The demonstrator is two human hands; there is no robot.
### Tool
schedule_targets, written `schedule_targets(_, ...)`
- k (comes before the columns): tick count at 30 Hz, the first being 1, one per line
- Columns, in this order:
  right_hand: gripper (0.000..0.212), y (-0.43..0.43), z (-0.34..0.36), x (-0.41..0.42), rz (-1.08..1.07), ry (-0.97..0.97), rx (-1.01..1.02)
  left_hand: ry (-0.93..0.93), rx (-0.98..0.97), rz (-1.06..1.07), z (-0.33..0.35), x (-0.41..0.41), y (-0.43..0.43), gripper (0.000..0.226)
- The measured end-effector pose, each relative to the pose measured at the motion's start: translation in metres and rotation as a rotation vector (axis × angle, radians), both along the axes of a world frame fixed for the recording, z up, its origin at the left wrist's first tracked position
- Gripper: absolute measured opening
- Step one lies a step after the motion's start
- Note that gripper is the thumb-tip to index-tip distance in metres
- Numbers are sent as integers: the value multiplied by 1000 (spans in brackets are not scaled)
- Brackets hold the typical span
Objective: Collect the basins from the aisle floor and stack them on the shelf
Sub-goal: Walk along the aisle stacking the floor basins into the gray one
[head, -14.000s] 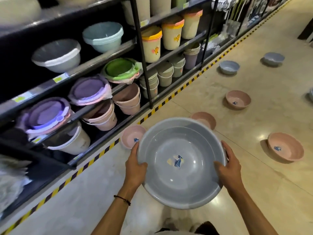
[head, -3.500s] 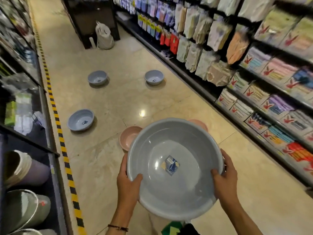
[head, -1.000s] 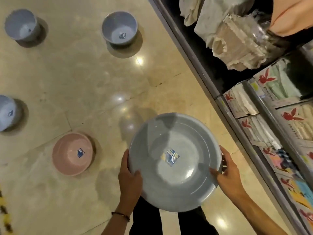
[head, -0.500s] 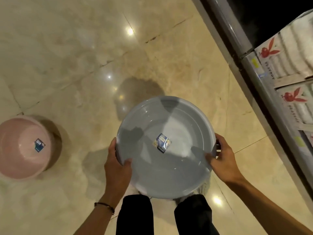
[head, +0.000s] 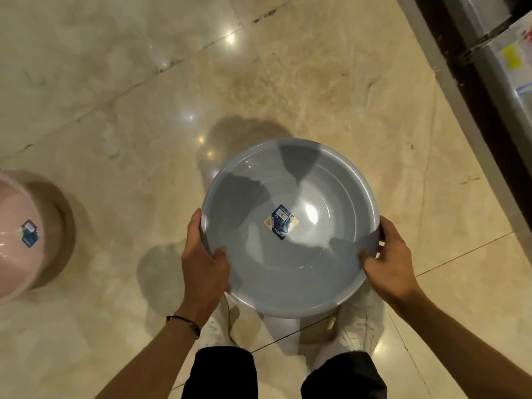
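Grey basin (head: 290, 254): round, open side up, blue label (head: 280, 222) stuck at its inside centre; held above the floor (head: 144, 110), over the person's white shoes (head: 361, 321). Left hand (head: 203, 260): fingers closed over the basin's left rim, thumb inside; black wristband (head: 184, 322). Right hand (head: 388, 262): fingers closed over the right rim, thumb inside. Pink basin (head: 21, 237): on the floor at the left edge, labelled, partly cut off. Shelf (head: 489, 82): base along the floor's upper right corner.
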State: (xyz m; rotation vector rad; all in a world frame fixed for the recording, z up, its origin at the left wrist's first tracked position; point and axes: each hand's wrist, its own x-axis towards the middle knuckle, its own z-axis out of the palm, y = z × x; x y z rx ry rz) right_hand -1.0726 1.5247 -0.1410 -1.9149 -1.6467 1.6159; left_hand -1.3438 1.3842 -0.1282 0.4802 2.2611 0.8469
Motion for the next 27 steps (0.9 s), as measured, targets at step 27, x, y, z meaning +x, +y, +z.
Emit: schedule_targets(27,82,-26,-29,10,-103,124,17,-44,-64,22,-36,20,-10,93)
